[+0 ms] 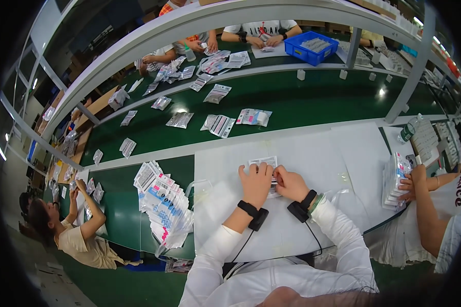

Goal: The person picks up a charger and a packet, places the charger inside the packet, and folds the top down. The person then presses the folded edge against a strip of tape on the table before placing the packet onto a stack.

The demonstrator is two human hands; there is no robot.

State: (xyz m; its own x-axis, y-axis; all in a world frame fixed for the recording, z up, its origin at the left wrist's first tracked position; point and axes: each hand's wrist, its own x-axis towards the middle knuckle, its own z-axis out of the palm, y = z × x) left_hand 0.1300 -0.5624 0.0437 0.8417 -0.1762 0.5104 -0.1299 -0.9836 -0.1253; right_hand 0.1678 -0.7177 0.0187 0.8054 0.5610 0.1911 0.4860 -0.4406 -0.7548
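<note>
Packet [264, 163] lies flat on the white mat [317, 153] straight ahead of my chest, and both my hands are on it. Its near part is covered by my fingers, so only the far end shows, a pale printed strip peeking out beyond my knuckles. From that strip the long axis seems to run left to right across me, though I cannot be sure with so much of it hidden.

My left hand [256, 181] is pressed down on the left half, fingers curled over the edge; my right hand [290, 184] covers the right half, fingers bent and pinching at it. Both are closed onto the packet, neither one clenched into a fist. The two hands touch each other at the thumbs, and neither is nearer than the other, since the packet sits under both.

Well to my left, a fanned pile of packets [161, 204] spills over the green table [118, 204]. Beyond the mat, loose packets dot the belt [317, 97]. At my right, another person's hand [412, 181] rests against an upright stack [397, 176]
</note>
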